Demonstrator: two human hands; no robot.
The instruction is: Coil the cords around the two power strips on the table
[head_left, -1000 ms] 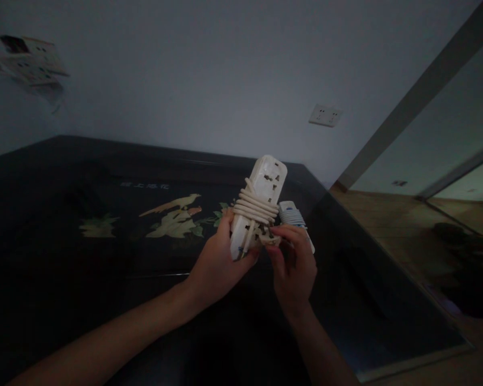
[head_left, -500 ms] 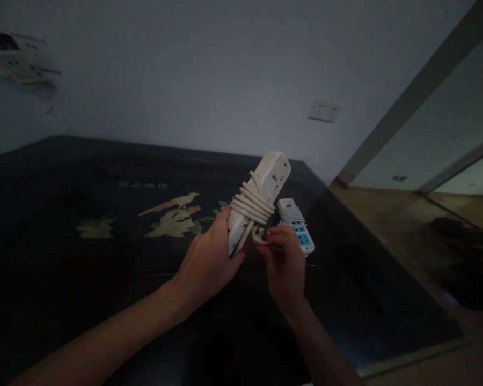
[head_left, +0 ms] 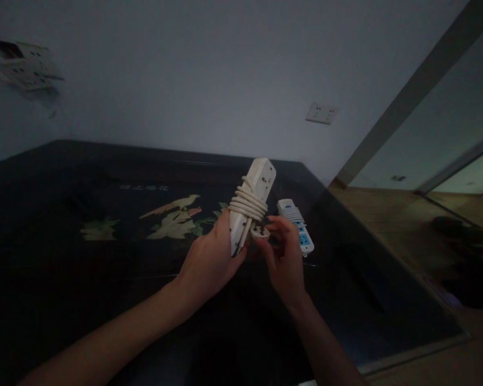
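Note:
My left hand (head_left: 211, 252) is closed around the lower end of a white power strip (head_left: 261, 174), which is tilted with its far end up and to the right. Several turns of its white power cord (head_left: 247, 205) are wound around its middle. The cord's plug (head_left: 260, 232) hangs at the strip's right side, its pins facing up. My right hand (head_left: 285, 257) has its thumb and fingertips at the plug, pinching its edge. Just beyond that hand, a second power strip (head_left: 305, 240) with blue sockets lies on the table, its cord wrapped around it.
The dark glossy table (head_left: 145, 316) bears a painted bird and leaves. A wall socket (head_left: 321, 113) is on the wall ahead, and more socket plates (head_left: 28, 69) are at the upper left. Past the table's right edge is a tiled floor (head_left: 370, 209).
The held power strip has shifted slightly left and down and stands a little steeper. My right fingers have opened a little around the plug, so more of it shows.

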